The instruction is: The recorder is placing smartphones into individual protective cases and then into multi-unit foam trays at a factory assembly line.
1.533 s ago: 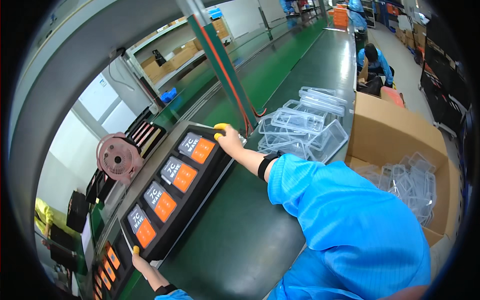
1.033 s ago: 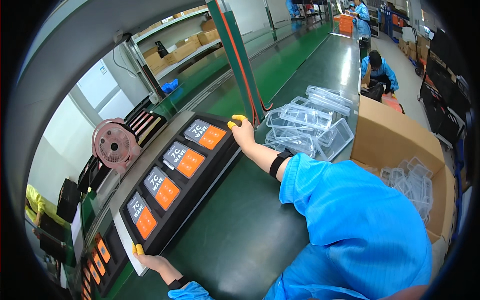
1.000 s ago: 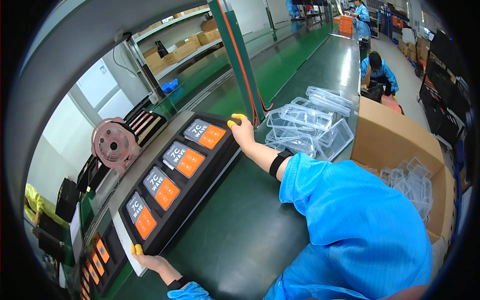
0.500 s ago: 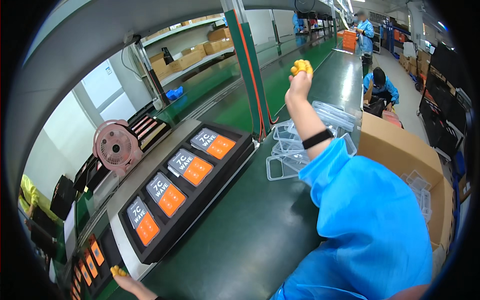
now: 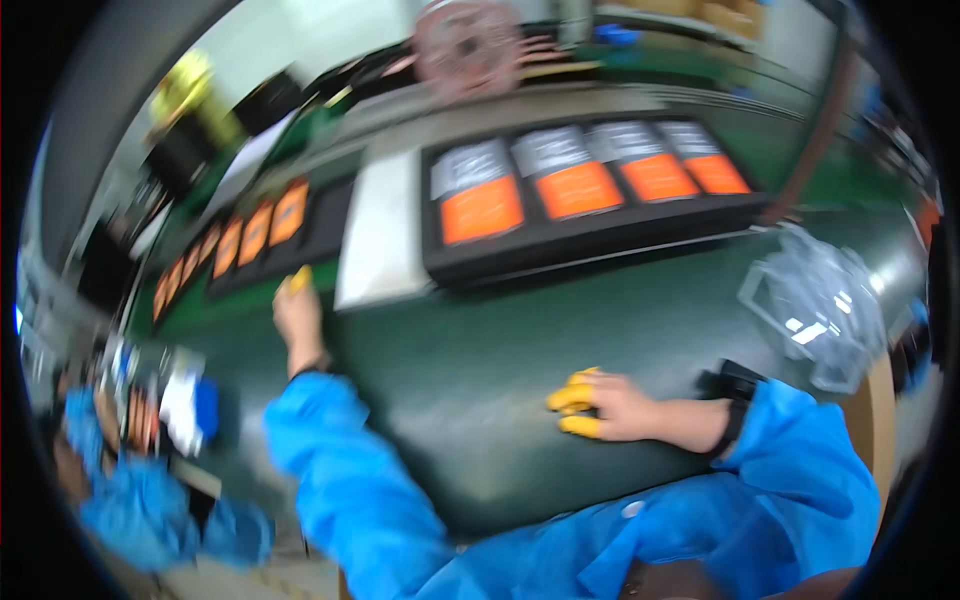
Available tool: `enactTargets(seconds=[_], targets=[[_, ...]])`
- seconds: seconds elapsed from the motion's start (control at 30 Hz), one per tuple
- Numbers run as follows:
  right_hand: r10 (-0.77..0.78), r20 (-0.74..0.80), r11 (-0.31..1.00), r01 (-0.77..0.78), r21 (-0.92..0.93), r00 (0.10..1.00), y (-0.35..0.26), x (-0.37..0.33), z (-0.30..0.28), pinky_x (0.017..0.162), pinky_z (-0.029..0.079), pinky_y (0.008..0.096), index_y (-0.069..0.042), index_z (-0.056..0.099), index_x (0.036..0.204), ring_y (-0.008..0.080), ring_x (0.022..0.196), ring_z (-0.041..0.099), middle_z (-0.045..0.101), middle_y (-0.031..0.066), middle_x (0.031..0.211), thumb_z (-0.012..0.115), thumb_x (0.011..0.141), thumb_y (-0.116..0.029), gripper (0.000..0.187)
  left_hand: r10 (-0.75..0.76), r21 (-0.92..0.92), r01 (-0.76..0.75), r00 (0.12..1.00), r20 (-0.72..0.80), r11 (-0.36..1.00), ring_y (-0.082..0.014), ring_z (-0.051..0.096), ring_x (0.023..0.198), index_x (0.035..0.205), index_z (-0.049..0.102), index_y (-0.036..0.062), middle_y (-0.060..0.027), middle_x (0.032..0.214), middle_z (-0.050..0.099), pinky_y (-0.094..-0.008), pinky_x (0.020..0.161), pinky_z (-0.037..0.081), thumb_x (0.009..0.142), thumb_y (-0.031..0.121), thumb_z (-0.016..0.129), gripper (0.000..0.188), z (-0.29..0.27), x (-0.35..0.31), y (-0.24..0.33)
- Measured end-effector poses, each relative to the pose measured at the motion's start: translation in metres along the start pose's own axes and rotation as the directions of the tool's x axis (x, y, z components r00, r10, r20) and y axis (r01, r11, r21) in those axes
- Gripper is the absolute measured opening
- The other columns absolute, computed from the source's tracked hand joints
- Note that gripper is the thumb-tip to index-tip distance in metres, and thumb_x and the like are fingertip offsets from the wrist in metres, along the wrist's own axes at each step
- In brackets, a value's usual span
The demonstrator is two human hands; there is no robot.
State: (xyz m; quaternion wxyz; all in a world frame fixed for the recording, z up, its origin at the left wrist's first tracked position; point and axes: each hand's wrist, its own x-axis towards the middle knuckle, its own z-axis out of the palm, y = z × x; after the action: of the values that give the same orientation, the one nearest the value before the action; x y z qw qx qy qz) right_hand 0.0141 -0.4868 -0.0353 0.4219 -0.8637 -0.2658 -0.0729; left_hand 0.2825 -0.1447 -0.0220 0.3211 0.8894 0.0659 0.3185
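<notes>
My left hand (image 5: 297, 312), with yellow finger covers, reaches to the near edge of the left black tray (image 5: 325, 220), where orange-faced packs (image 5: 255, 234) lie in a row. Its fingers are blurred and mostly hidden behind the hand. Over the green work surface (image 5: 480, 370), my right hand (image 5: 612, 405) is held with fingers bent and the thumb apart, nothing visible between them; yellow covers are on its fingertips too. Beyond it is a thick black foam tray (image 5: 560, 235) with several grey-and-orange packs (image 5: 578, 188) in its recesses.
A pile of clear plastic cases (image 5: 820, 305) lies at the right, by a cardboard box (image 5: 880, 430). A pink fan (image 5: 468, 48) stands behind the trays. At the lower left a person in blue (image 5: 145, 510) sits close to the bench; another in yellow (image 5: 195, 95) is farther back.
The view has swung left. My right hand has come back from beyond the clear cases to the near work surface. My left hand is still beside the left tray.
</notes>
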Motion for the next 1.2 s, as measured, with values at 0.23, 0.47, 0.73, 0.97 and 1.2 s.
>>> enactTargets(seconds=[0.23,0.47,0.73,0.97,1.2], targets=[[0.082,0.138,0.997,-0.082,-0.007,0.987,-0.013,0.000,-0.007,0.061,0.042,0.0309,-0.009,0.061,0.086,0.0216,0.064,0.054,0.055,0.0050,0.072,0.066,0.067,-0.017,0.021,0.086,-0.009,-0.086,0.983,0.165,0.996,-0.0334,0.048,0.091,0.095,0.052,-0.0007,-0.0188,0.095,0.052,-0.0391,0.080,0.038,0.076,0.016,0.057,0.026,-0.018,0.003,-0.026],[0.088,0.074,0.996,-0.089,0.015,0.993,-0.005,0.000,0.003,0.057,0.042,0.0294,-0.009,0.063,0.080,0.0195,0.060,0.055,0.058,0.0040,0.068,0.068,0.064,-0.014,0.018,0.361,-0.055,-0.379,0.813,0.457,0.924,-0.0310,0.039,0.113,0.113,0.047,-0.0009,-0.0206,0.117,0.046,-0.0362,0.093,0.032,0.081,0.026,0.050,0.042,0.033,0.035,-0.017],[0.042,0.043,0.996,-0.046,0.082,0.998,0.001,0.002,0.001,0.056,0.044,0.0291,-0.008,0.063,0.078,0.0194,0.061,0.057,0.062,0.0039,0.074,0.068,0.065,-0.013,0.015,0.231,0.315,-0.362,0.893,0.386,0.877,-0.0263,0.048,0.098,0.097,0.058,0.0057,-0.0112,0.101,0.054,-0.0420,0.081,0.034,0.070,0.043,0.061,0.046,0.031,0.043,0.003],[0.036,0.033,0.997,-0.038,0.062,0.999,-0.003,0.004,0.000,0.055,0.044,0.0278,-0.007,0.063,0.075,0.0186,0.057,0.056,0.061,0.0045,0.069,0.067,0.065,-0.011,0.012,0.167,-0.014,-0.170,0.978,-0.125,0.985,-0.0255,0.053,0.076,0.076,0.059,0.0028,-0.0105,0.079,0.057,-0.0344,0.070,0.038,0.059,0.023,0.069,0.028,-0.008,0.050,-0.026],[0.064,0.043,0.995,-0.067,0.069,0.997,-0.007,0.004,0.000,0.055,0.046,0.0317,-0.007,0.064,0.076,0.0219,0.057,0.057,0.060,0.0074,0.067,0.064,0.067,-0.012,0.010,0.083,-0.776,-0.181,0.983,-0.164,0.605,-0.0129,0.047,0.073,0.078,0.054,-0.0025,-0.0043,0.078,0.051,-0.0217,0.064,0.037,0.062,0.000,0.054,0.017,-0.128,-0.019,-0.025]])
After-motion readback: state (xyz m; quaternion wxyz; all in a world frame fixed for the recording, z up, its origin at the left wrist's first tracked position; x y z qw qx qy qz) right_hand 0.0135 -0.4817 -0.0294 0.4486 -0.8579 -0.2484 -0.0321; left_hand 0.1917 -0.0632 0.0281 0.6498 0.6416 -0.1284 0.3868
